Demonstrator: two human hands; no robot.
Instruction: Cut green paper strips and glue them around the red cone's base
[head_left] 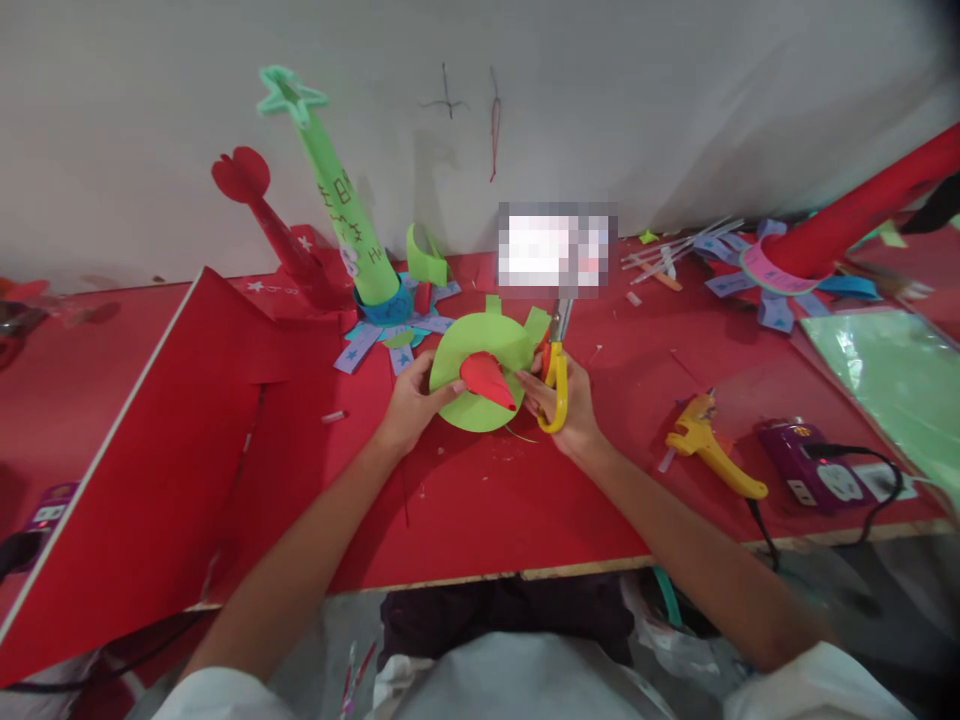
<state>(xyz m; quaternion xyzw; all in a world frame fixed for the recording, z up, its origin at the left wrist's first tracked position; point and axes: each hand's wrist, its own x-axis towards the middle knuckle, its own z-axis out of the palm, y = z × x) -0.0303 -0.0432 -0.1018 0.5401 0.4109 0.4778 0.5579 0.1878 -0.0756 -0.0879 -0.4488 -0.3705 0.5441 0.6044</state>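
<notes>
Clock positions were taken from the flat, round light-green paper disc (474,336), twelve o'clock being away from the wearer. The disc was held up over the near-central part of the table, a pointed red paper cone (487,380) at its middle. The left hand (414,405) pinched its rim at nine o'clock. The right hand (577,410) grasped it at three o'clock and also carried metal scissors with yellow handles (559,385), blades toward twelve.

Writing: the tall light-green paper tube (346,205) at ten to eleven o'clock bore brown handwritten characters; a mark resembling "H" was made out, the remainder illegible. Dark markings on the long red tube (870,200) at two o'clock were unreadable. The boxy purple device (817,470), between three and four, carried a yellow emblem and white panels, text too small to read. A bright rectangle (536,245) at one o'clock was pixelated.

Surface: the red-topped table (465,530) had a worn, pale front edge and scattered scraps. A yellow glue gun (705,440) lay near four o'clock; a large red board (150,470) stood tilted between eight and nine.

Room: a plain grey wall (375,120) rose behind, bearing a thin red loop (495,135).
</notes>
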